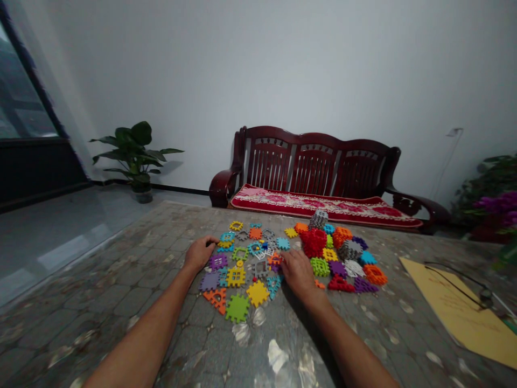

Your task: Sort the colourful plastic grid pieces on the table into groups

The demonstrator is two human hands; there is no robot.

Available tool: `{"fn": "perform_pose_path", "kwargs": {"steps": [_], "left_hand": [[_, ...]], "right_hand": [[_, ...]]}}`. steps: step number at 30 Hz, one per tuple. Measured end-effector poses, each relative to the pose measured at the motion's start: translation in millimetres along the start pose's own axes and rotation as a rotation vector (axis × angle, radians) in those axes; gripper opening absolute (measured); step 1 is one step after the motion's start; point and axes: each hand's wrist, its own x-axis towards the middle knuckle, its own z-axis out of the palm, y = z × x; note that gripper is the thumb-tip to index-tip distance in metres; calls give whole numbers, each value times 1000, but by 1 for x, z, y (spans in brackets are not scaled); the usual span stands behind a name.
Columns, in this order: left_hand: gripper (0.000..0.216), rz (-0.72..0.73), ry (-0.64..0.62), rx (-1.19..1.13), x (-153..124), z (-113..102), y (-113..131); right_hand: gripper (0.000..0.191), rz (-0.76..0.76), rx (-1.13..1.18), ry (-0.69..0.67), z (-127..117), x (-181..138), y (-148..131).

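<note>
Many flat, toothed plastic building tiles in several colours lie spread on a stone-patterned table. To their right stand small stacks of the same tiles, red, grey, orange and green. My left hand rests at the left edge of the spread, fingers curled, touching a blue tile. My right hand lies palm down between the loose tiles and the stacks, fingers bent onto an orange tile. Whether either hand grips a tile is hidden.
A yellow envelope with a black cord across it lies on the table at the right. Behind the table stands a dark wooden bench with a red cushion. A potted plant stands by the wall at the left, purple flowers at the right.
</note>
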Motion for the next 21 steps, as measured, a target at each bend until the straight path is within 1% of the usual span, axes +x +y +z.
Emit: {"fn": "perform_pose_path", "kwargs": {"steps": [5, 8, 11, 14, 18, 21], "left_hand": [[28, 7, 5, -20, 0, 2, -2], [28, 8, 7, -31, 0, 2, -2], [27, 15, 4, -36, 0, 2, -3], [27, 28, -3, -65, 1, 2, -5], [28, 34, -6, -109, 3, 3, -9], [28, 30, -22, -119, 3, 3, -9]], "right_hand": [[29, 84, 17, 10, 3, -9, 12], [32, 107, 59, 16, 4, -5, 14], [39, 93, 135, 43, 9, 11, 11], [45, 99, 142, 26, 18, 36, 6], [52, 189, 89, -30, 33, 68, 3], [53, 278, 90, -37, 43, 82, 4]]}}
